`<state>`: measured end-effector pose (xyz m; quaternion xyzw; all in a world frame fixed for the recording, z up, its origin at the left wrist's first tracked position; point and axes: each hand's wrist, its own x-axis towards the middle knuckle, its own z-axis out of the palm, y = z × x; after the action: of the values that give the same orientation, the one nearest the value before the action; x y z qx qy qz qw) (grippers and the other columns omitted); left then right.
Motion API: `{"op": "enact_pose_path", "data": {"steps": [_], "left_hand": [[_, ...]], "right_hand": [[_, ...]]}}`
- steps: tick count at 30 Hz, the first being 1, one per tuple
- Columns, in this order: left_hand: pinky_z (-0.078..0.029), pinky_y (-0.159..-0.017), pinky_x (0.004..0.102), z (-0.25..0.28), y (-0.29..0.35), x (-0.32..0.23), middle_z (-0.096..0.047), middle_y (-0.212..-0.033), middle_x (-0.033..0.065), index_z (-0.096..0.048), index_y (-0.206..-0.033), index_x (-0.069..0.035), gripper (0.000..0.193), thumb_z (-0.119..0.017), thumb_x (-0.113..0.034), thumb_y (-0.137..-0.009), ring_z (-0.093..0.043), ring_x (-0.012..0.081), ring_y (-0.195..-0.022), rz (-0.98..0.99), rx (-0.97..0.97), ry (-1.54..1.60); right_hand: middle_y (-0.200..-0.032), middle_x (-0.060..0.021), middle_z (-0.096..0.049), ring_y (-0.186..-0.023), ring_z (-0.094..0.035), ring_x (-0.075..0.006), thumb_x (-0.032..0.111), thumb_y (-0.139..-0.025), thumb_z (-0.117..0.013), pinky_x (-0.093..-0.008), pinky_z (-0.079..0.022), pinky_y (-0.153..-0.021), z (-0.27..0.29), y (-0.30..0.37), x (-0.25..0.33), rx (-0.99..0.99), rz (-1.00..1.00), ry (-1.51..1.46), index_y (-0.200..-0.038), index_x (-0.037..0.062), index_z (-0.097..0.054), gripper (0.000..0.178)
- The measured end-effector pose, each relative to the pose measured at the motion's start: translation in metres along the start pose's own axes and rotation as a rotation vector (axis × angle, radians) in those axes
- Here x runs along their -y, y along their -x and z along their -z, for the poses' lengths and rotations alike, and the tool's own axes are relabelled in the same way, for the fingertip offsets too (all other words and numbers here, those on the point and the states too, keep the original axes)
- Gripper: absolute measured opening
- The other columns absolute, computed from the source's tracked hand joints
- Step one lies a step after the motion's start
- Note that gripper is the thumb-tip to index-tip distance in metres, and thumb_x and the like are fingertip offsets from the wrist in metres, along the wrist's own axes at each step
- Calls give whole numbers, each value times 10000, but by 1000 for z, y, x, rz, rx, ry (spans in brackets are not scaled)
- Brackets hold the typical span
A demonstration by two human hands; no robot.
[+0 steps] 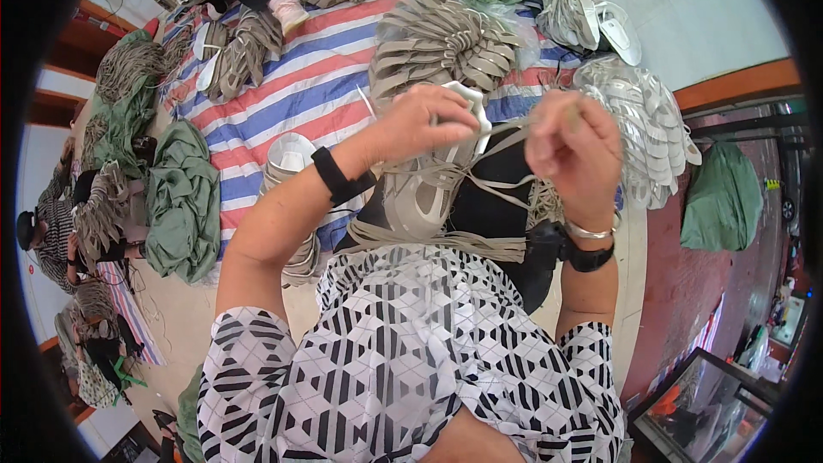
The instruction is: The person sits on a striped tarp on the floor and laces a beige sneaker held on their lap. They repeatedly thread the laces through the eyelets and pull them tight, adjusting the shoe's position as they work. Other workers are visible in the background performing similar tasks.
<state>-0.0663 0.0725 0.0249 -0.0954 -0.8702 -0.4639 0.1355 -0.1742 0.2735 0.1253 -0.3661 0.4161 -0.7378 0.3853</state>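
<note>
Head view: a person sits and looks down at two bare hands.
Left hand: the left hand point(420, 124) wears a black wristband, and its fingers are curled tight on the white edge of a grey shoe upper point(429, 184).
Right hand: the right hand point(573, 144) is closed, and its fingers pinch a thin beige lace point(506, 139) that runs over to the shoe upper.
Shoe upper: it sits over the person's lap, between the two hands, on black cloth, with more beige laces point(446, 242) hanging below it.
Clothes: a black and white patterned top point(403, 360) fills the bottom of the picture.
Floor cover: a red, white and blue striped sheet point(291, 90) lies on the floor ahead.
Piles: a round heap of grey shoe uppers point(441, 39) sits just past the hands, and a heap of shiny white ones point(643, 124) lies to the right.
Green cloth: a crumpled green cloth point(182, 201) lies at the left.
Other people: some sit at the left edge point(51, 231) with more grey piles.
</note>
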Motion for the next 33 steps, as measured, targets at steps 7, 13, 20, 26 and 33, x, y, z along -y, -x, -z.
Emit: {"op": "enact_pose_path", "data": {"steps": [7, 13, 20, 26, 33], "left_hand": [[-450, -844, 317, -15, -17, -49, -648, -956, 66, -671, -958, -50, 244, -535, -248, -917, -590, 182, -898, 288, 145, 557], [-245, -453, 221, 111, 52, 60, -438, -646, -33, -587, -1038, 13, 197, -479, -136, -970, -309, 45, -505, 439, -968, 1034], [-249, -414, 217, 121, 96, 41, -557, -670, -28, -663, -950, -56, 186, -525, -181, -944, -326, 36, -462, 625, -859, 682], [-517, -650, 337, -7, 43, -57, -679, -915, 90, -692, -954, -91, 208, -657, -255, -830, -656, 227, -851, 357, 67, -379], [-504, -614, 405, -27, 26, -31, -638, -802, 82, -613, -846, -92, 191, -646, -276, -808, -642, 262, -785, 95, 221, -745]], "right_hand": [[-691, -47, -573, -526, -469, -72, 189, -976, -503, -201, -355, -456, 13, 18, -11, -90, -33, -100, -852, -7, -584, 246], [-711, -7, -501, -533, -381, -75, 208, -972, -507, -205, -316, -449, 200, 94, 17, -772, 71, -397, -878, 75, -553, 169], [-740, -30, -564, -582, -447, -124, 154, -927, -543, -310, -402, -549, 303, 226, -14, -1250, -39, -329, -881, 66, -581, 107], [-823, -81, -658, -535, -521, -89, 153, -908, -543, -226, -416, -479, 212, 121, -78, -567, -286, -212, -882, 29, -625, 151], [-712, -18, -612, -466, -480, -43, 235, -971, -488, -202, -389, -404, 57, 30, -93, -33, -373, 746, -863, 15, -597, 268]]}}
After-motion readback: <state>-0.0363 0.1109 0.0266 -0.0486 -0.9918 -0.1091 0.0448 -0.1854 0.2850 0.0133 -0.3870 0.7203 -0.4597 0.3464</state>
